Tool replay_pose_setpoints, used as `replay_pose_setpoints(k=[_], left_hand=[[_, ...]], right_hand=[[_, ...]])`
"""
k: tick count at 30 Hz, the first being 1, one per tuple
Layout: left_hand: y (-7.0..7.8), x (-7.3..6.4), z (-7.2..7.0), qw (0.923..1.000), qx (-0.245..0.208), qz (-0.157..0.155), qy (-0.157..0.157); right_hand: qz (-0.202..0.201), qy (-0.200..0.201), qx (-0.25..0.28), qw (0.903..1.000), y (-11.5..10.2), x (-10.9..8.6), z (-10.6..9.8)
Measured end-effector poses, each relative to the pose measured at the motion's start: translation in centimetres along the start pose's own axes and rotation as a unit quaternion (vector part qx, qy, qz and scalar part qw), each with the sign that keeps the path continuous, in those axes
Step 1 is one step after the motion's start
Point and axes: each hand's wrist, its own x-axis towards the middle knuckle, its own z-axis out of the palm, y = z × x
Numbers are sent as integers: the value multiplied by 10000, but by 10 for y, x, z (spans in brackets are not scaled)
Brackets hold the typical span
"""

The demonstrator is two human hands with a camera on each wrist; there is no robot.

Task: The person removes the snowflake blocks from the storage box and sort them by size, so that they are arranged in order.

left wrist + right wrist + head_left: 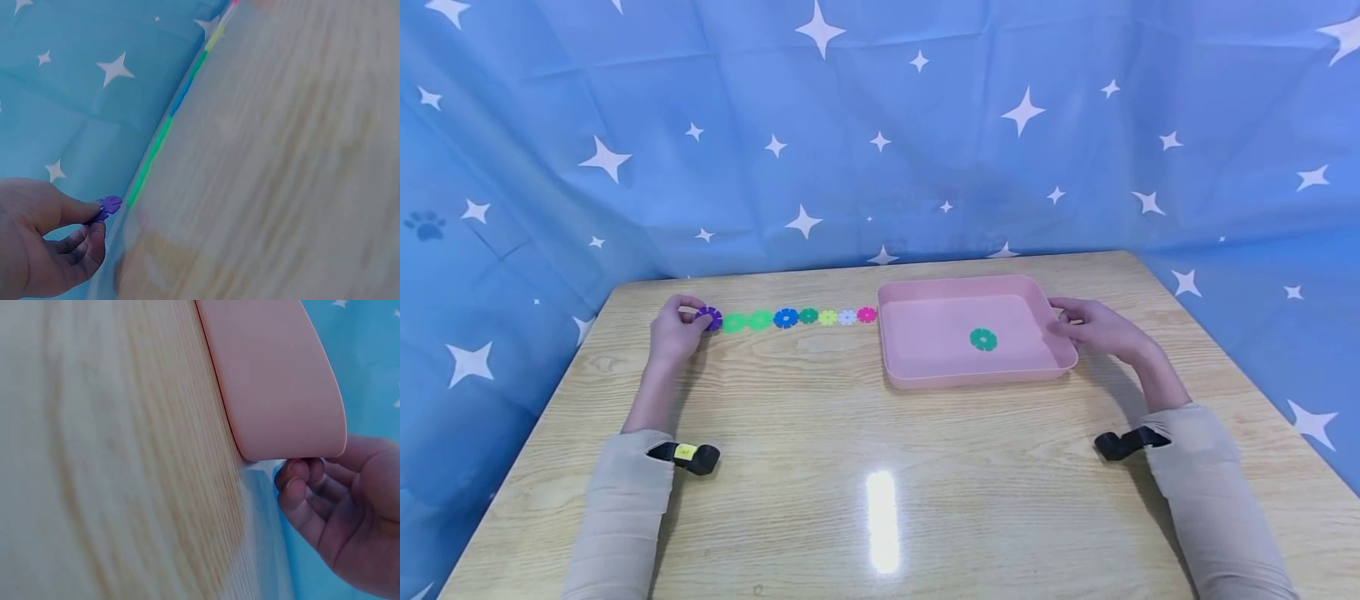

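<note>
At the left end of a row of notched plastic discs, my left hand (674,329) pinches a purple notched disc (709,319) between thumb and fingers. In the left wrist view the purple disc (107,209) is held just off the table at the near end of the row. My right hand (1093,325) grips the right wall of a pink tray (898,381), thumb over the rim and fingers against the outside. A green notched disc (983,339) lies inside the tray. The right wrist view shows the curled fingers (297,469) against the tray's outer wall (281,381).
Rightward from the purple disc run light green discs (761,320), a blue disc (786,318), a dark green disc (808,316), a yellow disc (827,317), a white disc (847,317) and a pink disc (867,314) near the tray. A starred blue curtain (880,183) hangs behind the wooden table (805,433).
</note>
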Motion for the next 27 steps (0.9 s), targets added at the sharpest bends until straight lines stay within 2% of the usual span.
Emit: replay_pose_setpoints(k=[10, 18, 27], left_hand=[[-6, 1, -1, 9995, 274, 8, 166], [-11, 3, 0, 9993, 350, 25, 87], [-15, 6, -4, 9993, 354, -73, 41]], right_hand=[[-19, 10, 98, 9999, 1, -5, 0], [-23, 48, -55, 10000, 2, -2, 0], [-24, 4, 43, 10000, -4, -2, 0]])
